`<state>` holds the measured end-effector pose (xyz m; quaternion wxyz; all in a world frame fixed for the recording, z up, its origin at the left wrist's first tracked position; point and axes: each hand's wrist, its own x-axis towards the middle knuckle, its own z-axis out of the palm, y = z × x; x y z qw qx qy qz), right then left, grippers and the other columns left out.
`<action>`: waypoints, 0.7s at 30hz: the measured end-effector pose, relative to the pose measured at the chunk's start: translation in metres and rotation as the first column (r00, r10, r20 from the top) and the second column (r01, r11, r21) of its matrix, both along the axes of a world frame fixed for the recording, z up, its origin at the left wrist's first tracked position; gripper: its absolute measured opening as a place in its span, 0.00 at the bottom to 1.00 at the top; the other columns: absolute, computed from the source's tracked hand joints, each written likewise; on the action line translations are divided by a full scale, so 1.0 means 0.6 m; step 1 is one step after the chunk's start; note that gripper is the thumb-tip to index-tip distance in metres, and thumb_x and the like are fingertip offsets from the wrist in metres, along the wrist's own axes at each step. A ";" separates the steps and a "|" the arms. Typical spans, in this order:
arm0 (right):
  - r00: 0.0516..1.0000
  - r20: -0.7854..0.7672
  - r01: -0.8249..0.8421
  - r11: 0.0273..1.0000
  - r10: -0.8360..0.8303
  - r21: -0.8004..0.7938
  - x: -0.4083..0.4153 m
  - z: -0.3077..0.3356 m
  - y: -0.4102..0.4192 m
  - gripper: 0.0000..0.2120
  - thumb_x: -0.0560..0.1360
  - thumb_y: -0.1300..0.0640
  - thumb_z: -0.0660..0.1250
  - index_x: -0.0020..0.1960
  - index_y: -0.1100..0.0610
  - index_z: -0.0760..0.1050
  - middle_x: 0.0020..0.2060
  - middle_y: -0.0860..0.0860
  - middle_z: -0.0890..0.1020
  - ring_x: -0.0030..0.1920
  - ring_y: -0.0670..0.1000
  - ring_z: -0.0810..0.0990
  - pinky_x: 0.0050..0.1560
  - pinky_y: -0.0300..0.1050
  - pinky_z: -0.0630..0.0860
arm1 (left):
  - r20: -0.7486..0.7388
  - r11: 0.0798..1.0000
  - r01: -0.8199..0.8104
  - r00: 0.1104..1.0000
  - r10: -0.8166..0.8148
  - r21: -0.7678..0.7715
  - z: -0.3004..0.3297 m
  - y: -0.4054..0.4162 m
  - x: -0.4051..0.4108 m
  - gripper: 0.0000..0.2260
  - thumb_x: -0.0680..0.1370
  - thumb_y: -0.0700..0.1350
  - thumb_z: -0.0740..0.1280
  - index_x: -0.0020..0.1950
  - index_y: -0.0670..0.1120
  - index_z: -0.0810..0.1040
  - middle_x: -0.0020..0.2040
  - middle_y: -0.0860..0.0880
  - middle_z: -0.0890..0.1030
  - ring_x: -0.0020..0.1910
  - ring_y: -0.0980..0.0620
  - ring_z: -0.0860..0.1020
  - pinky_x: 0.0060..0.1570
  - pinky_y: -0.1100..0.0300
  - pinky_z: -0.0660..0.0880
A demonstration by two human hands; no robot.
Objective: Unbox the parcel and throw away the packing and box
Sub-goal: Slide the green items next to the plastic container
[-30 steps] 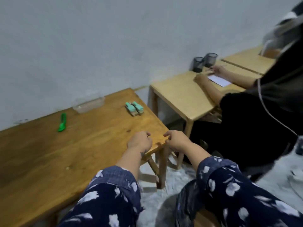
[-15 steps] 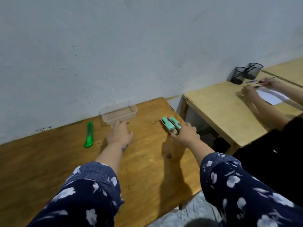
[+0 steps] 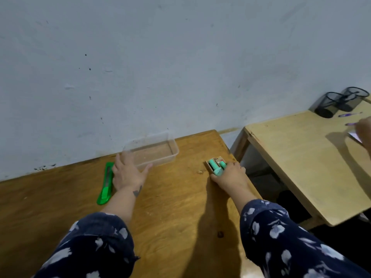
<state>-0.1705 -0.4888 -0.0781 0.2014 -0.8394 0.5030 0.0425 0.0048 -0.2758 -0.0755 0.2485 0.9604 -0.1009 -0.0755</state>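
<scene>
Centrally in the frame, the clear plastic tray (image 3: 155,150) is touched at its near-left corner by the left hand (image 3: 128,173), fingers straight and spread. Right of centre, the small cardboard pack with 2 mint-green pieces (image 3: 215,167) is gripped by the right hand (image 3: 230,176), fingers curled round it. Beside the left hand, a green utility knife (image 3: 105,184) lies on the wooden table (image 3: 170,217)

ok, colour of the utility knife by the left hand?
Bright green, the utility knife lying flat on the wooden table; head view, the only one.

2 hands (image 3: 128,173), 2 tables (image 3: 180,207), 2 mesh cups (image 3: 329,104)
</scene>
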 end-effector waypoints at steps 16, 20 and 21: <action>0.517 -0.149 -0.856 0.510 0.843 -0.086 0.344 0.065 0.070 0.30 0.66 0.44 0.72 0.65 0.52 0.71 0.58 0.52 0.77 0.57 0.55 0.73 0.57 0.50 0.72 | -0.092 0.976 -0.166 0.984 0.154 -0.140 -0.013 -0.027 0.014 0.43 0.71 0.60 0.72 0.79 0.52 0.52 0.76 0.50 0.63 0.68 0.45 0.71 0.54 0.54 0.73; 0.557 -0.026 -0.826 0.557 0.830 0.091 0.369 0.032 0.109 0.25 0.66 0.53 0.73 0.62 0.52 0.73 0.57 0.52 0.79 0.55 0.54 0.77 0.57 0.52 0.75 | -0.105 0.963 -0.165 0.984 0.146 -0.211 -0.020 -0.023 0.019 0.42 0.70 0.58 0.73 0.78 0.53 0.55 0.72 0.51 0.68 0.66 0.48 0.72 0.54 0.55 0.72; 0.563 0.000 -0.822 0.559 0.827 0.110 0.372 0.031 0.116 0.25 0.66 0.55 0.73 0.62 0.52 0.72 0.57 0.52 0.79 0.55 0.54 0.77 0.58 0.52 0.75 | -0.109 0.962 -0.160 0.984 0.139 -0.221 -0.018 -0.022 0.019 0.41 0.71 0.58 0.73 0.78 0.53 0.56 0.72 0.51 0.68 0.66 0.48 0.72 0.54 0.56 0.72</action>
